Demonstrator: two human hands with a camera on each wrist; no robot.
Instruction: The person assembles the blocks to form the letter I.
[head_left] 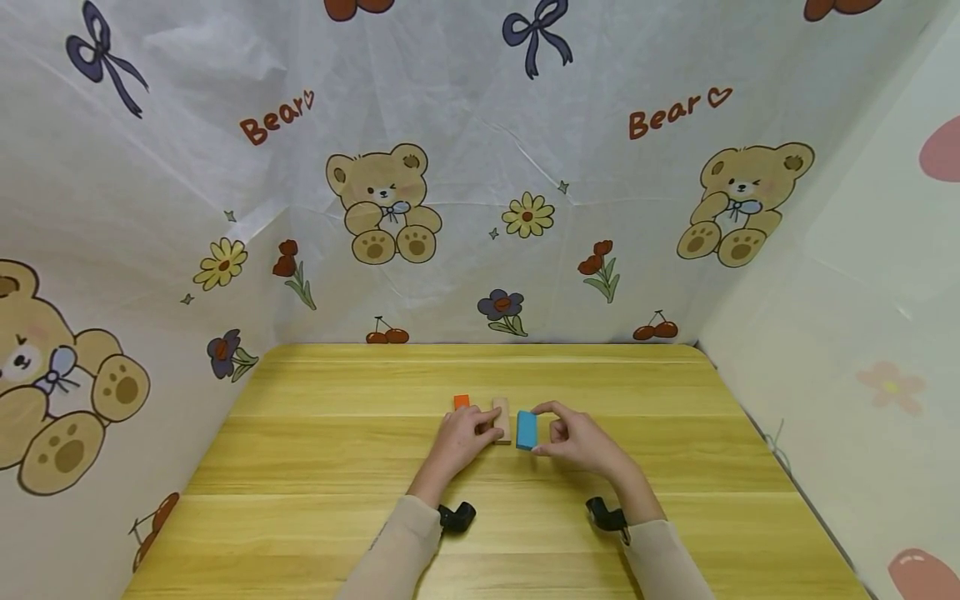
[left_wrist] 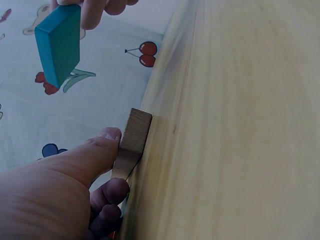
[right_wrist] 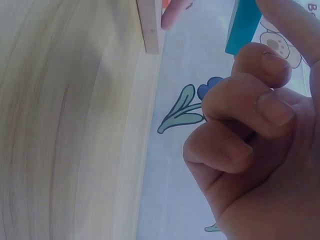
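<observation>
A plain wooden block (head_left: 502, 421) lies on the table, and my left hand (head_left: 460, 435) holds it with thumb and index fingertips at its left edge. In the left wrist view the thumb is against the wooden block (left_wrist: 136, 131), with curled fingers below. To its right, my right hand (head_left: 576, 437) pinches a blue block (head_left: 527, 430) between thumb and index finger at its two ends. That blue block (left_wrist: 59, 45) is off the tabletop in the left wrist view. An orange block (head_left: 461, 401) shows behind the left hand, partly hidden by it.
The wood-grain table (head_left: 337, 467) runs back to a hanging sheet (head_left: 465, 108) printed with bears and flowers. A paler patterned sheet (head_left: 847, 333) borders the right side. Black wrist-worn cameras sit at both cuffs.
</observation>
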